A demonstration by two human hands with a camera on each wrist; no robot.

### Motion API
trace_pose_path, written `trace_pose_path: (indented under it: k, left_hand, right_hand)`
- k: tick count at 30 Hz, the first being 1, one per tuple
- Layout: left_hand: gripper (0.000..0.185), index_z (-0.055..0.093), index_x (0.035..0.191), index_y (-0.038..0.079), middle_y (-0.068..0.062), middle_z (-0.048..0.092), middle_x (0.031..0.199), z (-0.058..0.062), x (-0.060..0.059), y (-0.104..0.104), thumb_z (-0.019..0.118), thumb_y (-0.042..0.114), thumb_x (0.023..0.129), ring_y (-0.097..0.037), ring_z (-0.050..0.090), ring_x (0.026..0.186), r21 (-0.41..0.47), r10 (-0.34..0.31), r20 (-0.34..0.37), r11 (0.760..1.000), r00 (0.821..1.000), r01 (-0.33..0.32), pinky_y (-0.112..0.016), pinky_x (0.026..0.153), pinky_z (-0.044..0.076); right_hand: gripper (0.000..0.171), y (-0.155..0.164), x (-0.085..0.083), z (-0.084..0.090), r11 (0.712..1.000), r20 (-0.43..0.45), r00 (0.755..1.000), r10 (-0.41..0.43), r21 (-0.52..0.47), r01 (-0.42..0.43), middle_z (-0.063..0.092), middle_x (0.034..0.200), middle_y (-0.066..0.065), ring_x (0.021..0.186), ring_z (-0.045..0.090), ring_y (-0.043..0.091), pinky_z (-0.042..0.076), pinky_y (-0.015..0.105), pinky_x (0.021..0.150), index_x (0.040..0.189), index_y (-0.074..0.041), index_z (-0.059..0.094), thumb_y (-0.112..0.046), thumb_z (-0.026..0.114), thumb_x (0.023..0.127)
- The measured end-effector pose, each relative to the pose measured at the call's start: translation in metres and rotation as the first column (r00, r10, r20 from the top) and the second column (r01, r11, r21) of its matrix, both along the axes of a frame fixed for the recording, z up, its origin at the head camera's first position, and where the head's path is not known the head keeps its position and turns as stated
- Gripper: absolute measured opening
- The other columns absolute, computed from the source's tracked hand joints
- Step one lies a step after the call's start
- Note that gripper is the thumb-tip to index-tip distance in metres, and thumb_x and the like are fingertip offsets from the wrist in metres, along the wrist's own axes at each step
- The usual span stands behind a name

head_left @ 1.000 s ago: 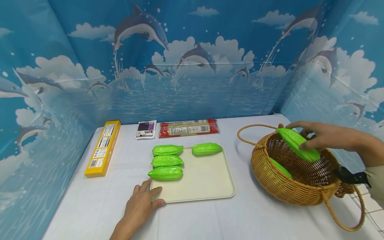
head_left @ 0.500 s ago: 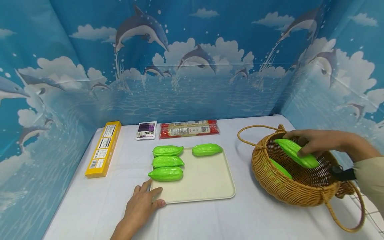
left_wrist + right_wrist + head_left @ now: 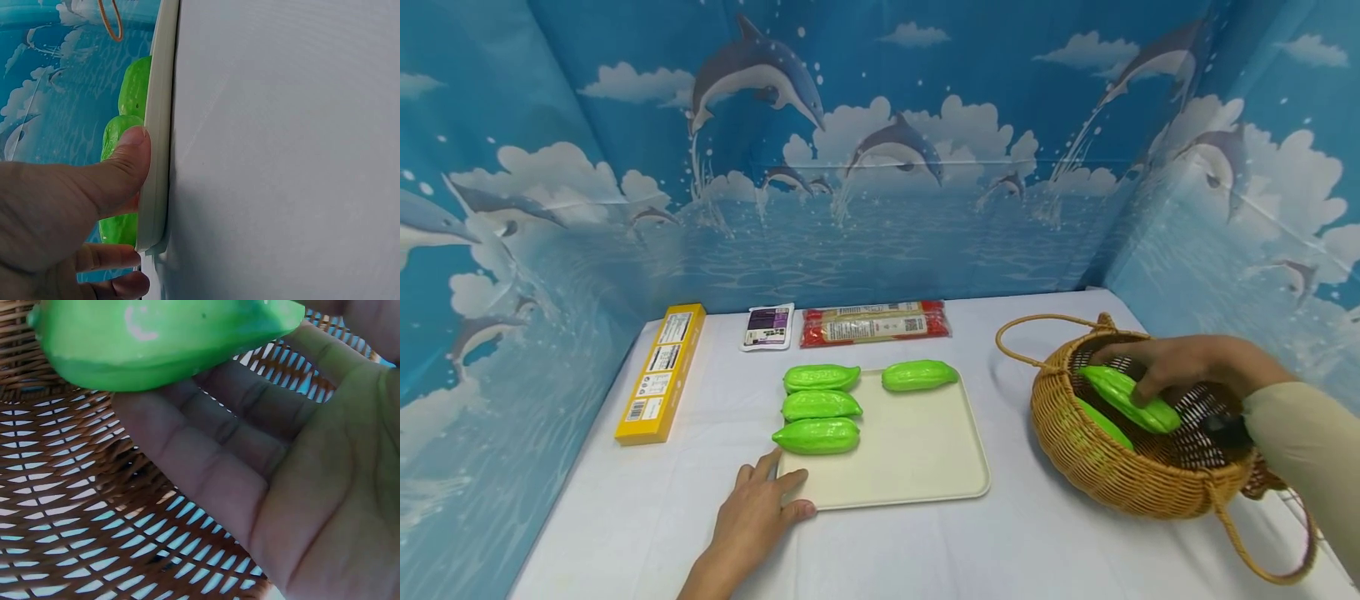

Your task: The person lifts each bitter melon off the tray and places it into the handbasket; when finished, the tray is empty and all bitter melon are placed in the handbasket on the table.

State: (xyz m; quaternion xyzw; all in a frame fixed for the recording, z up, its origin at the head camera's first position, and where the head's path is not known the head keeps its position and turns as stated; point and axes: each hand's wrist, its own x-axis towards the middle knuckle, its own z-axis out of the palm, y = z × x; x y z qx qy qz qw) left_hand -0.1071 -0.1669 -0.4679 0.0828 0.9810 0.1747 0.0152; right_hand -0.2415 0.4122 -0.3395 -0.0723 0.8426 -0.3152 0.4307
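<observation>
My right hand (image 3: 1183, 365) grips a green gourd (image 3: 1127, 398) low inside a wicker basket (image 3: 1120, 492) at the right. The right wrist view shows that gourd (image 3: 156, 337) lying across my curled fingers (image 3: 206, 450) above the basket weave (image 3: 75, 537). A second gourd (image 3: 1101, 422) lies in the basket under it. My left hand (image 3: 752, 517) rests flat at the near left corner of a cream tray (image 3: 910, 458). Its thumb (image 3: 119, 169) presses the tray rim (image 3: 159, 125). Several green gourds lie on the tray: three in a column (image 3: 818, 405) and one apart (image 3: 919, 375).
A yellow box (image 3: 661, 371) lies at the left of the white table. A purple sachet (image 3: 766, 325) and a red packet (image 3: 874, 322) lie behind the tray. Blue dolphin backdrop walls close off three sides. The basket's loop handles (image 3: 1262, 550) stick out front and back.
My right hand has lowered the green gourd from above the basket rim down into the basket. The left hand has stayed at the tray corner.
</observation>
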Motion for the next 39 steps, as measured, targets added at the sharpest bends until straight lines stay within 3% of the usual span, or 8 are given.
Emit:
trace_pose_path:
  k: [4,9,12,15,24,34,37,39]
  left_hand:
    - [0.055,0.076,0.123,0.019,-0.02,0.052,0.148,-0.001,0.0,0.0,0.08,0.049,0.077,-0.026,0.05,0.101,-0.005,0.002,0.006,1.0,1.0,-0.002,-0.042,0.073,0.051]
    - [0.054,0.076,0.122,0.019,-0.02,0.052,0.147,0.0,0.001,0.0,0.081,0.048,0.077,-0.026,0.05,0.102,-0.005,0.0,-0.004,1.0,1.0,0.0,-0.042,0.073,0.051]
    - [0.054,0.076,0.122,0.019,-0.02,0.052,0.147,0.0,0.001,0.0,0.081,0.048,0.077,-0.026,0.05,0.103,-0.003,0.001,-0.004,1.0,1.0,-0.001,-0.042,0.073,0.051]
    - [0.054,0.076,0.122,0.019,-0.02,0.052,0.147,0.0,0.001,0.0,0.081,0.048,0.077,-0.027,0.05,0.103,-0.003,0.002,-0.003,1.0,1.0,-0.002,-0.042,0.074,0.051]
    - [0.054,0.076,0.122,0.019,-0.02,0.053,0.146,-0.002,0.0,0.0,0.081,0.048,0.076,-0.027,0.05,0.102,-0.004,0.002,-0.007,1.0,1.0,-0.002,-0.041,0.072,0.05]
    - [0.054,0.076,0.122,0.019,-0.019,0.053,0.146,-0.002,0.0,-0.001,0.081,0.048,0.077,-0.027,0.05,0.102,0.002,0.0,-0.01,1.0,1.0,0.0,-0.041,0.07,0.05]
    - [0.054,0.076,0.122,0.019,-0.02,0.053,0.146,-0.001,0.0,-0.001,0.081,0.048,0.077,-0.027,0.05,0.101,0.003,-0.001,-0.009,1.0,1.0,0.001,-0.04,0.07,0.049]
    - [0.054,0.076,0.122,0.019,-0.02,0.053,0.146,-0.001,0.0,-0.002,0.081,0.047,0.077,-0.026,0.05,0.101,0.001,0.0,-0.008,1.0,1.0,0.0,-0.04,0.07,0.049]
  right_hand:
    - [0.089,0.001,-0.001,-0.006,0.998,-0.029,0.998,0.047,0.043,-0.046,0.003,0.159,0.036,0.087,0.046,0.031,0.045,0.041,0.069,0.161,-0.007,0.02,-0.003,0.07,0.088]
    - [0.092,-0.001,-0.002,-0.013,0.997,-0.015,0.999,0.048,0.067,-0.047,0.011,0.156,0.034,0.069,0.039,0.022,0.042,0.039,0.064,0.161,-0.005,0.019,0.001,0.069,0.085]
    - [0.091,-0.001,-0.003,-0.017,0.991,-0.04,0.995,0.095,0.102,-0.091,0.011,0.157,0.038,0.093,0.047,0.029,0.043,0.041,0.072,0.16,-0.004,0.022,-0.001,0.072,0.084]
    - [0.09,-0.001,-0.004,-0.021,0.983,-0.061,0.99,0.129,0.137,-0.12,0.008,0.159,0.041,0.117,0.04,0.04,0.044,0.044,0.08,0.159,-0.006,0.027,-0.004,0.074,0.083]
    - [0.096,-0.001,-0.008,-0.028,0.982,-0.049,0.991,0.122,0.154,-0.113,0.004,0.159,0.043,0.141,0.019,0.059,0.044,0.052,0.096,0.161,-0.002,0.021,-0.006,0.076,0.083]
    - [0.089,0.001,-0.007,-0.031,0.985,-0.045,0.994,0.101,0.148,-0.093,0.016,0.155,0.045,0.133,0.036,0.05,0.048,0.044,0.087,0.161,-0.005,0.024,-0.009,0.074,0.087]
    - [0.086,0.0,-0.006,-0.031,0.991,0.007,0.999,0.038,0.125,-0.039,0.038,0.143,0.039,0.104,0.057,0.038,0.05,0.041,0.077,0.161,-0.008,0.025,-0.005,0.071,0.088]
    - [0.085,-0.001,-0.005,-0.032,0.995,0.046,0.999,-0.011,0.096,0.007,0.047,0.136,0.029,0.079,0.058,0.026,0.05,0.038,0.069,0.161,-0.009,0.026,0.0,0.069,0.088]
